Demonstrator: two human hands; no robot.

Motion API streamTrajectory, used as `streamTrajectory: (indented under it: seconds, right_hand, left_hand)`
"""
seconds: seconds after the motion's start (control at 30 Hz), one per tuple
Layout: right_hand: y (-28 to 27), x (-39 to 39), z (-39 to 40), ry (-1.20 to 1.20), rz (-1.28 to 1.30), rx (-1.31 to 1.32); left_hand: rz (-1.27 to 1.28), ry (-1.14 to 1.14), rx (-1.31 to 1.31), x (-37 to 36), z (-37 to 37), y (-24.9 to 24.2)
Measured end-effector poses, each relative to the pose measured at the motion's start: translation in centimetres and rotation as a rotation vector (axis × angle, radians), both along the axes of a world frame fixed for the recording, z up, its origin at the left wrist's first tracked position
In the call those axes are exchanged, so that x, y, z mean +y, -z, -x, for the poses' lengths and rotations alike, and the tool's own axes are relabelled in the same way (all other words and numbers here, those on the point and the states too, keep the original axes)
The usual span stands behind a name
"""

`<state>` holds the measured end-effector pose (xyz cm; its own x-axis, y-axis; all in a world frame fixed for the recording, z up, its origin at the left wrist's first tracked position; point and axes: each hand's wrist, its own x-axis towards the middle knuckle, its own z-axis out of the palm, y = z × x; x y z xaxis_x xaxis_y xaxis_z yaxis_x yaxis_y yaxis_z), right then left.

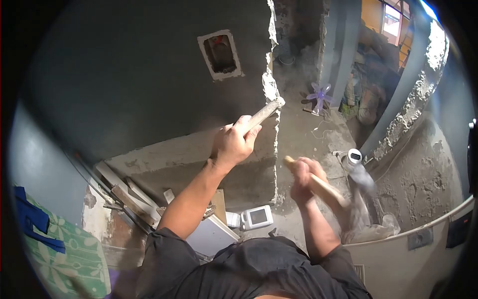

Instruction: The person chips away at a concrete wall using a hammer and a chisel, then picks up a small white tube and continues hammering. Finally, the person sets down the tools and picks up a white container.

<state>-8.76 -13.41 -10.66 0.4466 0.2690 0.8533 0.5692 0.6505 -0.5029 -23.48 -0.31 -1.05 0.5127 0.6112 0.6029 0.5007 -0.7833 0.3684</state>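
Though the wall edge is already ragged, paint beside it looks intact; the left hand grips a bar, the right hand a wooden handle

Dark wall w/ recessed box; bright window.

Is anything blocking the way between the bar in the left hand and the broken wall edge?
Nothing visible stands between: the left hand holds the dusty grey bar, whose far end is at the jagged white plaster edge of the dark wall.
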Motion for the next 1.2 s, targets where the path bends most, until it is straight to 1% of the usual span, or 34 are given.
streamTrajectory:
  seconds: [0.03, 0.07, 0.1, 0.13, 0.17, 0.23, 0.27, 0.3, 0.37, 0.4, 0.43, 0.5, 0.57, 0.6, 0.63, 0.7, 0.77, 0.8, 0.83, 0.9, 0.93, 0.97, 1.03, 1.07, 1.1, 1.13, 1.17, 1.2]
  right_hand:
    - [1.9, 1.4, -0.4, 0.190, 0.166, -0.211]
    - [3.1, 2.0, -0.5, 0.032, 0.427, 0.038]
    - [3.0, 1.9, -0.1, -0.131, 0.681, 0.293]
    - [2.8, 1.2, -0.2, -0.133, 0.581, 0.381]
    - [2.3, 0.4, -0.4, -0.067, 0.554, 0.358]
    - [0.0, -1.8, -0.6, -0.173, 0.473, 0.378]
    - [0.2, -2.3, -1.1, 0.013, 0.387, 0.126]
    - [0.1, -2.9, -0.9, -0.184, 0.270, 0.265]
    - [-2.7, -2.6, 0.2, -0.282, -0.162, 0.275]
    - [-3.3, -2.3, 0.7, -0.300, -0.297, 0.279]
    - [-2.5, -1.6, 0.5, -0.302, -0.295, 0.280]
    - [1.4, 1.0, 0.0, 0.244, 0.159, -0.026]
    - [5.3, 3.7, -0.3, -0.164, 0.631, 0.329]
    - [5.4, 3.8, -0.1, -0.160, 0.496, 0.383]
    - [5.1, 2.9, -1.2, 0.084, 0.467, 0.107]
    - [5.5, 1.5, -0.7, -0.002, 0.467, 0.282]
    - [3.8, -0.7, -1.1, 0.189, 0.458, -0.016]
    - [2.9, -0.6, -0.2, 0.003, 0.180, 0.149]
    - [0.1, -1.8, 0.8, -0.062, 0.200, 0.274]
    - [-0.6, -0.2, 2.0, -0.261, -0.280, 0.338]
    - [-0.5, -0.7, 2.1, -0.002, 0.028, 0.256]
    - [1.3, 0.8, 1.5, 0.286, 0.222, 0.040]
    - [3.7, 2.9, 0.0, -0.119, 0.760, 0.228]
    - [4.7, 3.1, 0.5, -0.066, 0.578, 0.281]
    - [4.9, 4.0, 0.1, 0.124, 0.222, 0.050]
    - [4.6, 3.3, 0.1, 0.048, 0.314, 0.088]
    - [5.1, 1.1, 0.6, -0.028, 0.434, 0.144]
    - [3.7, -0.5, 0.3, 0.007, 0.538, 0.081]
  left_hand:
    - [-0.004, -0.006, -0.002, -0.1, -0.1, 0.0]
    - [-0.007, -0.003, -0.002, 0.0, -0.2, 0.1]
    - [-0.044, -0.001, 0.007, 0.1, -0.2, 0.3]
    - [-0.083, 0.000, 0.012, 0.3, -0.3, 0.2]
    - [-0.099, -0.003, -0.005, 0.8, -0.7, -0.3]
    - [0.017, 0.027, -0.004, 0.2, -0.4, -0.1]
    - [0.023, 0.028, 0.007, 0.4, -0.3, 0.0]
    - [0.024, 0.028, 0.004, 0.6, -0.5, 0.0]
    - [0.020, 0.012, 0.007, 0.7, -0.3, 0.3]
    - [0.023, 0.007, 0.006, 0.8, -0.2, 0.3]
    - [0.006, 0.028, -0.013, 0.9, -0.2, 0.4]
    - [-0.010, 0.054, -0.029, 1.0, -0.2, 0.3]
    - [0.001, 0.047, -0.003, 1.1, -0.2, 0.0]
    - [-0.004, 0.052, 0.000, 1.0, 0.0, 0.2]
    - [-0.050, 0.050, -0.008, 1.5, -0.2, 0.3]
    - [-0.068, 0.044, -0.003, 1.5, 0.2, 0.9]
    - [-0.018, 0.061, -0.016, 2.1, 0.0, 0.7]
    - [-0.037, 0.064, -0.016, 2.3, 0.0, 0.9]
    - [-0.034, 0.060, -0.014, 2.4, 0.1, 0.9]
    - [-0.004, 0.062, -0.011, 2.2, 0.1, 0.7]
    - [0.002, 0.061, -0.008, 2.2, 0.2, 0.7]
    - [0.011, 0.068, -0.001, 2.1, 0.2, 0.6]
    - [0.009, 0.075, 0.000, 2.1, 0.1, 0.5]
    - [-0.040, 0.064, 0.018, 2.0, 0.3, 0.8]
    - [-0.104, 0.051, 0.025, 2.4, 0.1, 0.5]
    - [-0.120, 0.047, 0.013, 2.8, -0.1, -0.1]
    - [-0.077, 0.055, 0.013, 2.4, 0.2, 0.4]
    - [-0.040, 0.066, 0.009, 2.3, 0.2, 0.6]
